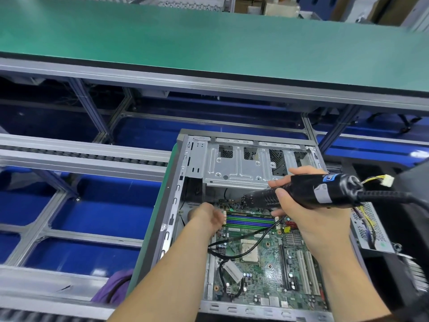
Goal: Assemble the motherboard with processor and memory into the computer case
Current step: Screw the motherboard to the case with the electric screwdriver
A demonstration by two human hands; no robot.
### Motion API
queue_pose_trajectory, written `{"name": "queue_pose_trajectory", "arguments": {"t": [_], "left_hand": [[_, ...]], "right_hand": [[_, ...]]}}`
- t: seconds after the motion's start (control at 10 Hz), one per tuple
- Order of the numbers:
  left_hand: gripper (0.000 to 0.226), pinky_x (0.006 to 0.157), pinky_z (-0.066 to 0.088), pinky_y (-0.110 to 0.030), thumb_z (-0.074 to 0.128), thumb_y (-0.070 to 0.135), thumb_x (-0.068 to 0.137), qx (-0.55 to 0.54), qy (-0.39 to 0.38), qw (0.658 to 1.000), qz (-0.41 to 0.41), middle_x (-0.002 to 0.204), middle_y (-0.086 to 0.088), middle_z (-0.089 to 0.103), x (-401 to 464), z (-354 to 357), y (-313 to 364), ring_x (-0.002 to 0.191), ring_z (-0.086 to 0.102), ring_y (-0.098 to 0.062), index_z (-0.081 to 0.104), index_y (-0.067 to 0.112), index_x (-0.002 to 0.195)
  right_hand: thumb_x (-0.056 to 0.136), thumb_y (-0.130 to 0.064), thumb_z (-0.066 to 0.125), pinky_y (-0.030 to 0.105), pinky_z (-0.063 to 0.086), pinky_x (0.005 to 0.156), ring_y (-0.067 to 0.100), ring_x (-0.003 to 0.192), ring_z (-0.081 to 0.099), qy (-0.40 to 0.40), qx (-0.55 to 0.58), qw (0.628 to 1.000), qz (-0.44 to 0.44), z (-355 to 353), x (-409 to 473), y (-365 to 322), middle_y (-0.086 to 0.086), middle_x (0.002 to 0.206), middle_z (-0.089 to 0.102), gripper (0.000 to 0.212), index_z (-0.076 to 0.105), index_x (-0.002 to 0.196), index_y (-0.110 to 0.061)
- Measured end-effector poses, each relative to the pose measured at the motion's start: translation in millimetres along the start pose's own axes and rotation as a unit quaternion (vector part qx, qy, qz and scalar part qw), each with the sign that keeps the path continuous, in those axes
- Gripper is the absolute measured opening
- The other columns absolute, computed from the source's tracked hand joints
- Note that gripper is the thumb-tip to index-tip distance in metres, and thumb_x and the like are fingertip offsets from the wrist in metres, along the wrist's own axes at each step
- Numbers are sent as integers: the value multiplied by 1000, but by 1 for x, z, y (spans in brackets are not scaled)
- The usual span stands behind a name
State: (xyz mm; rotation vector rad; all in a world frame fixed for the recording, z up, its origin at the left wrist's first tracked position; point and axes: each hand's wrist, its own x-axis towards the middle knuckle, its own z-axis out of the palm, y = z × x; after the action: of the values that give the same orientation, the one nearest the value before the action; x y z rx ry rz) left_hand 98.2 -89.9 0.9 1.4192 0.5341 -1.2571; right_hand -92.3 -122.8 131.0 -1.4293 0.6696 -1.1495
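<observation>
An open grey computer case [185,182] lies flat in front of me with a green motherboard [264,259] inside it. The board carries green and blue memory slots [250,220] and a square silver processor [250,252]. My right hand [308,205] grips a black electric screwdriver [304,191], which lies nearly level with its tip pointing left at the board's far left corner. My left hand [206,216] is blurred, hovering at the left end of the memory slots beside the tip; whether it pinches anything I cannot tell.
A black cable [234,240] loops over the board. A silver drive cage [241,163] fills the case's far end. A perforated power supply [366,226] with yellow wires sits at the right. A green conveyor belt [209,43] runs behind, with aluminium frame rails [81,156] at left.
</observation>
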Motion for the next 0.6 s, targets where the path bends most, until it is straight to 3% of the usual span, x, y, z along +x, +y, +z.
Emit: {"name": "queue_pose_trajectory", "arguments": {"t": [0.1,0.2,0.3,0.4,0.5,0.6], "left_hand": [[29,67,56,-34,50,-1,94,73,105,986,110,94,-19,65,7,-4,0,73,64,-28,59,-5,122],[21,72,49,-33,52,7,97,291,189,906,240,110,-18,68,7,-16,-4,92,63,-32,67,1,110],[17,67,43,-29,54,14,98,423,185,833,304,102,-8,71,12,-19,-14,77,56,-24,71,14,103],[14,65,40,-28,57,24,98,464,185,801,329,96,-3,72,13,-18,-18,76,58,-24,71,21,96],[25,58,38,-27,55,27,99,531,197,736,372,80,-1,65,15,-16,-20,69,55,-24,58,21,74],[17,55,34,-28,53,18,98,595,203,661,409,80,5,52,15,-14,-19,69,50,-20,60,21,83]], "right_hand": [[79,6,72,41,63,57,27,80,73,5,-6,1000,2,1,0,1,10,88,75,36,63,106,-14],[81,-17,76,34,63,61,25,86,73,-40,-44,997,41,-8,3,0,1,94,74,30,66,109,-21],[88,-42,72,28,62,68,22,89,74,-117,-131,980,93,-19,6,0,-9,101,72,29,67,114,-30],[89,-40,73,29,62,69,19,86,74,-99,-125,984,84,-19,7,1,-5,101,73,28,67,115,-28],[90,-27,75,32,62,67,23,87,74,-67,-64,993,78,-21,6,4,3,101,74,26,66,114,-26],[87,-5,74,34,62,59,27,88,74,-19,-25,999,35,-18,3,8,5,93,74,29,64,111,-17]]}}
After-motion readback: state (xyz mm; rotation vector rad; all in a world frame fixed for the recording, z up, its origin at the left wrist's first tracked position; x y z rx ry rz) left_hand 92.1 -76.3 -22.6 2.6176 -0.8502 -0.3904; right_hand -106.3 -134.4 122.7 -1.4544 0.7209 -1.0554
